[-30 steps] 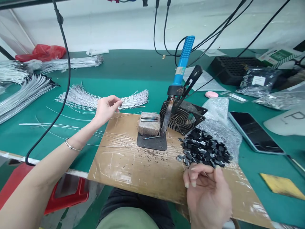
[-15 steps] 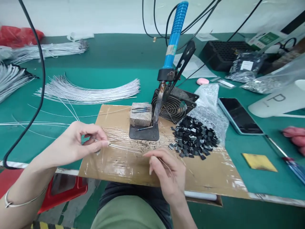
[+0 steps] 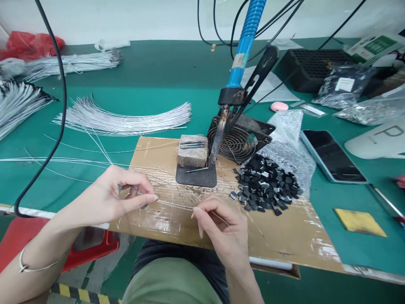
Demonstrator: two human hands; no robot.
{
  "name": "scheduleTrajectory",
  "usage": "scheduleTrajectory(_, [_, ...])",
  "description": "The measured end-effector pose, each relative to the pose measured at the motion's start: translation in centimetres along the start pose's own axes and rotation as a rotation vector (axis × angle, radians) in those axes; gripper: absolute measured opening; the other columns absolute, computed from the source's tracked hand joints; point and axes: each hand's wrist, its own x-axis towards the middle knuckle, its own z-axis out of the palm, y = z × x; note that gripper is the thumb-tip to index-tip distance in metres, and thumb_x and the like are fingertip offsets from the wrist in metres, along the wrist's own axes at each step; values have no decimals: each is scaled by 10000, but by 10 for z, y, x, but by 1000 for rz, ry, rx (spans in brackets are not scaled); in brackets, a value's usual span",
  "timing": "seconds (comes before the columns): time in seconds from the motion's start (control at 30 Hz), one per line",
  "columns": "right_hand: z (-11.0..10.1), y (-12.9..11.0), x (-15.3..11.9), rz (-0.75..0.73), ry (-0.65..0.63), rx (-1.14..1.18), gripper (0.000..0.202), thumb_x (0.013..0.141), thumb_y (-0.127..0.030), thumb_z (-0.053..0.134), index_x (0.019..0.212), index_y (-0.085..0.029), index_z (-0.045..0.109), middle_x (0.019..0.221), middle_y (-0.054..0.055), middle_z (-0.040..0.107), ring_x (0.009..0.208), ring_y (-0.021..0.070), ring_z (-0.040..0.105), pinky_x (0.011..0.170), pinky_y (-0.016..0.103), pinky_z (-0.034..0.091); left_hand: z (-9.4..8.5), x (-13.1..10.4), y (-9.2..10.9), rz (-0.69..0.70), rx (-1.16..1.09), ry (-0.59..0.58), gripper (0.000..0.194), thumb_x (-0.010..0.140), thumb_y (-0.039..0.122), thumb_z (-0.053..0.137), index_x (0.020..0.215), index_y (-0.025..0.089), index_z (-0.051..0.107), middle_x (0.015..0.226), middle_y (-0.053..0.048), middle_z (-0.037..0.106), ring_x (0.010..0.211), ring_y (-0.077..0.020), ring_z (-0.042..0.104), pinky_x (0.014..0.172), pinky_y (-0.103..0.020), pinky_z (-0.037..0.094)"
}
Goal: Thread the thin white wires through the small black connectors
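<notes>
My left hand (image 3: 122,196) is closed, pinching thin white wires (image 3: 174,205) between thumb and fingertips above the cardboard. Their other ends meet the thumb and forefinger of my right hand (image 3: 223,228), closed in a pinch there. A thin strand (image 3: 225,221), perhaps solder, runs through the right hand's curled fingers. Beyond the hands, a soldering iron (image 3: 245,46) with a blue handle leans tip-down in a stand, over a dark base plate (image 3: 196,179). A worn block (image 3: 192,158) on that plate bears several metal tips. Loose wires lie beside and under my left hand.
Right of the stand lies a heap of small black parts (image 3: 267,183) on bubble wrap. Behind it is a small fan (image 3: 238,143). A phone (image 3: 332,156) and a yellow sponge (image 3: 360,222) lie farther right. A white wire bundle (image 3: 126,120) rests at back left; a black cable hangs at left.
My right thumb and forefinger, apart from the wires before, now close on their ends. The wires stretch between both hands. The whole view has shifted slightly.
</notes>
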Motion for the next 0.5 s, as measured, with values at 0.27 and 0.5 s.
scheduleTrajectory(0.27, [-6,1,0,-75,-36,-49,221,950,-166,669,733,-209,654,664,-25,574,615,126,510,559,271,368,3,-2,8,-32,65,-63,222,928,295,648,786,161,756,659,-11,711,567,-118,567,538,-226,405])
scheduleTrajectory(0.5, [-9,-1,-1,-136,-69,-119,216,960,-121,641,762,-210,640,687,-27,566,651,127,514,589,279,362,15,-19,13,132,356,78,166,944,338,679,970,180,724,752,-23,713,677,-165,598,671,-288,433])
